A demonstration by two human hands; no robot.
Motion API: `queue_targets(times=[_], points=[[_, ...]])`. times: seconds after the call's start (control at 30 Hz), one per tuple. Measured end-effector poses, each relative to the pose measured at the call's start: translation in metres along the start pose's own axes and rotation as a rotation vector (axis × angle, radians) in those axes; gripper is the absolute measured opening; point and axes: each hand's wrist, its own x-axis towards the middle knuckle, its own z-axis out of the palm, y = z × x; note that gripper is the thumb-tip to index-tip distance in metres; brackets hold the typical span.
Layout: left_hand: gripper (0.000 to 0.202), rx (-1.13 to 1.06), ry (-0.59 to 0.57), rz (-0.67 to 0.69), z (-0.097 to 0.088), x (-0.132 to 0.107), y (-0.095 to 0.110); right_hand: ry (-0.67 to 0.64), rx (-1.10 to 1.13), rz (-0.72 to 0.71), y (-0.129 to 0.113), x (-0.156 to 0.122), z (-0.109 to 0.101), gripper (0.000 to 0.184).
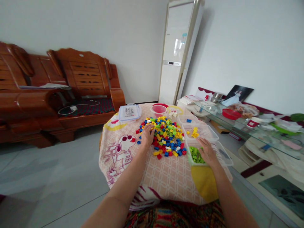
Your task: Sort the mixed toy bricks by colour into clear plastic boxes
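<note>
A heap of small coloured bricks (167, 136) in red, blue, yellow, green and white lies on a cloth-covered table (166, 177). My left hand (147, 134) rests on the heap's left edge, fingers bent into the bricks; what it grips is hidden. My right hand (207, 151) lies palm down, fingers stretched, over a clear box of green bricks (195, 155). Behind that box stand a clear box with yellow bricks (195, 132) and one with a blue brick (188, 120).
A clear lid (129, 112), a red-rimmed tub (158, 110) and a yellow-rimmed tub (174, 110) sit at the table's far edge. A wooden sofa (59, 91) stands left, a tall white air conditioner (177, 53) behind, and a cluttered glass shelf (249, 126) to the right.
</note>
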Motion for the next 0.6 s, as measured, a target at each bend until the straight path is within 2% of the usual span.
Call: queue_targets(times=[0.1,0.37,0.5,0.6], points=[[0.027,0.028,0.024,-0.007,-0.003,-0.006,0.000,0.001,0.008,0.005,0.001,0.000,0.000,0.054],[0.028,0.123,0.002,0.064,-0.001,-0.011,0.001,-0.013,0.011,0.015,0.000,0.001,0.000,0.054],[0.030,0.233,-0.037,0.140,0.002,-0.013,-0.006,-0.011,0.001,0.001,0.001,0.001,0.001,0.056],[0.036,0.271,-0.076,0.145,0.005,-0.015,-0.008,-0.014,-0.008,0.006,0.001,0.001,0.000,0.055]])
